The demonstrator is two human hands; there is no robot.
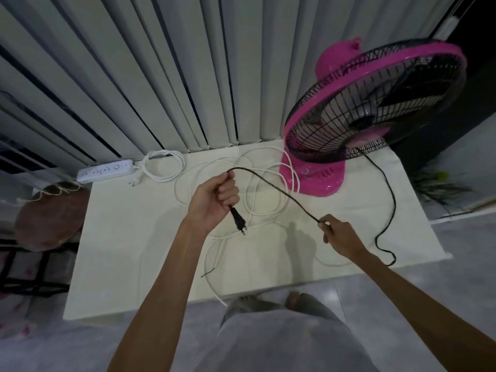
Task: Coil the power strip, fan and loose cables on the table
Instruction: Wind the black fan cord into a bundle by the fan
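Left fingers (228,190) are closed in a fist around the black fan cable (284,193), its plug (239,220) hanging just below the left hand (212,200). Right fingers (326,226) are pinched shut on the same cable further along; the right hand (339,237) is held above the counter (128,237). The cable is trailed past the right hand to the counter's right edge and back to the pink fan (370,114). Loose white cable (257,205) is sprawled left of the fan base, one end overhanging the near edge. The power strip (104,171) with its coiled lead is lying far left of the fan. Bare counter is left open near the front-left.
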